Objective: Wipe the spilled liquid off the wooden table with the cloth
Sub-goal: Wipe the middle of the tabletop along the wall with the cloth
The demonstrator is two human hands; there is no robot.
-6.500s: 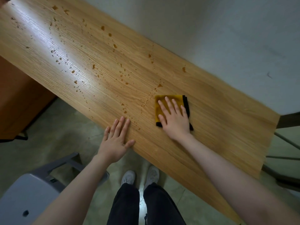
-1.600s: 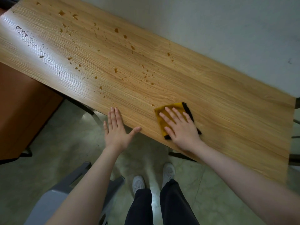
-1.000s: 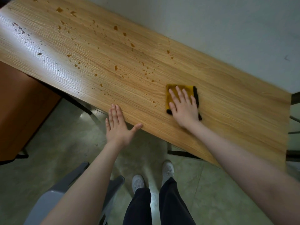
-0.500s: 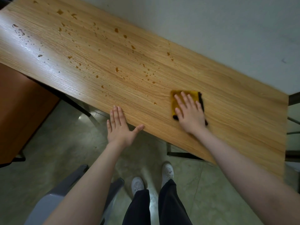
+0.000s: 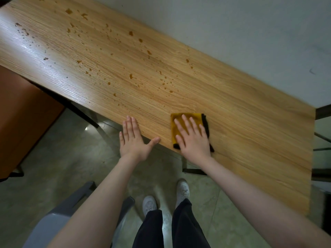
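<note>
Against a pale wall, the wooden desk [image 5: 241, 122] is being pressed near its front edge by the right hand [image 5: 194, 140], fingers spread flat on the yellow cloth [image 5: 186, 117], while the left hand [image 5: 133, 140] is being rested open at the edge, with amber droplets [image 5: 131, 76] being left scattered beyond.

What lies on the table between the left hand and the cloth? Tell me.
Only bare wood of the table, in the head view: no drops show between the left hand and the cloth under the right hand.
</note>
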